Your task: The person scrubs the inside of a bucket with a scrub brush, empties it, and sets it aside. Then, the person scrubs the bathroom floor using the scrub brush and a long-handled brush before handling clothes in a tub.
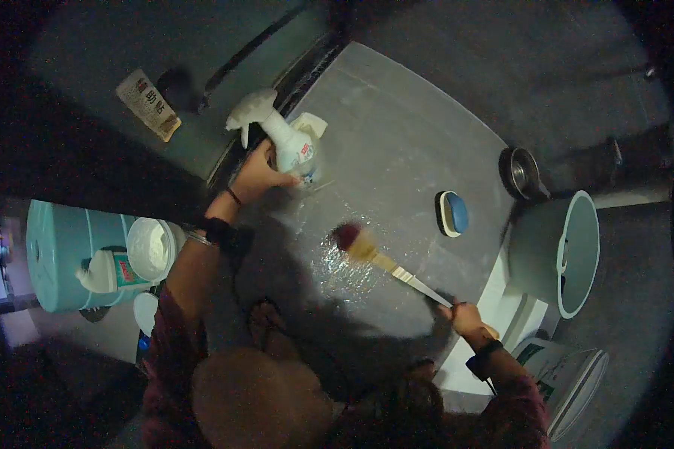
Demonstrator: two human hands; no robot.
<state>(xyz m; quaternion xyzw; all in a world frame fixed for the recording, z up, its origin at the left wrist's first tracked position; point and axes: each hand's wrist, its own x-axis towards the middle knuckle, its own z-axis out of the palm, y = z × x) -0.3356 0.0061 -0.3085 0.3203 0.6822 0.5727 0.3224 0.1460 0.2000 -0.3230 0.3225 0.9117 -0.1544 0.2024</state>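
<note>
My left hand (258,173) is wrapped round a white spray bottle (296,146) with a white trigger head. The bottle tilts over the grey floor, beside a dark ledge. In my right hand (468,322) is the handle of a long-handled brush (419,286), its far part yellowish. The brush's dark red head, blurred, is over a wet, glistening patch (341,269) of floor; I cannot tell how firmly it touches. A pale item (311,123) shows behind the bottle, its kind unclear. Right of the patch lies a blue and white oval scrubber or sponge (455,214).
A grey-green bucket (577,254) and a metal bowl (523,172) are at the right, with a white tub (565,382) below. Several containers stand left, among them a teal barrel (60,254), a white jug (105,272) and an open tub (152,248). A printed packet (148,105) is upper left.
</note>
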